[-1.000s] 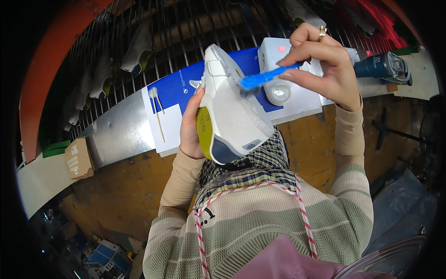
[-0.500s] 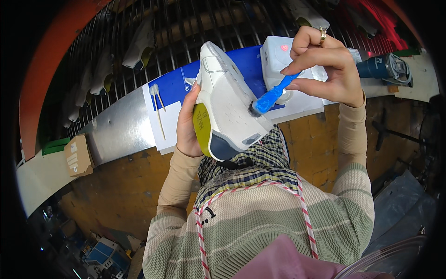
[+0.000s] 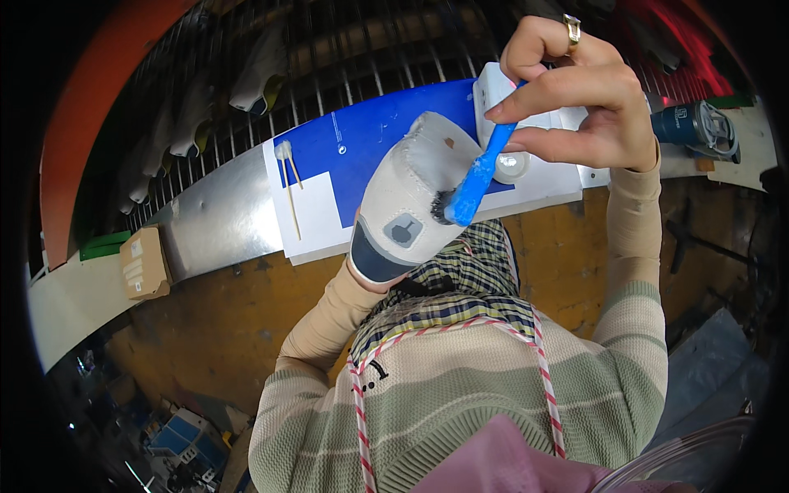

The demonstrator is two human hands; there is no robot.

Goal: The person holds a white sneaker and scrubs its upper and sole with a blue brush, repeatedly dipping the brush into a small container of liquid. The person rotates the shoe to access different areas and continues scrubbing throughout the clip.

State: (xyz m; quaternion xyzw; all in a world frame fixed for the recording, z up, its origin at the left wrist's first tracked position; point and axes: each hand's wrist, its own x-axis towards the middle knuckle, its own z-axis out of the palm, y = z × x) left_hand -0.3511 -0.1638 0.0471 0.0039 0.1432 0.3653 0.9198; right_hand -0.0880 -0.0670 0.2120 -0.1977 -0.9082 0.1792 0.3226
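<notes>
A white shoe upper (image 3: 413,177) with a dark navy heel and a grey patch is held up over my lap by my left hand (image 3: 378,285). The shoe hides most of that hand; only a strip of skin shows below the heel. My right hand (image 3: 588,103) pinches the handle of a blue brush (image 3: 475,185) between thumb and fingers. Dark bristles at its tip touch the right edge of the shoe. Just behind the brush are a white container (image 3: 491,103) and a small round white dish or lid (image 3: 511,168).
Cotton-tipped sticks (image 3: 291,185) lie on white paper (image 3: 316,218) beside a blue sheet (image 3: 382,115). More shoes (image 3: 261,78) sit along a rack of metal bars (image 3: 353,49). A dark blue tumbler (image 3: 682,125) stands at right, a cardboard box (image 3: 145,263) at left.
My left hand has turned the shoe, so the grey heel-side patch faces up and the green part is out of sight. The brush now stands steeper, with my right hand slightly higher.
</notes>
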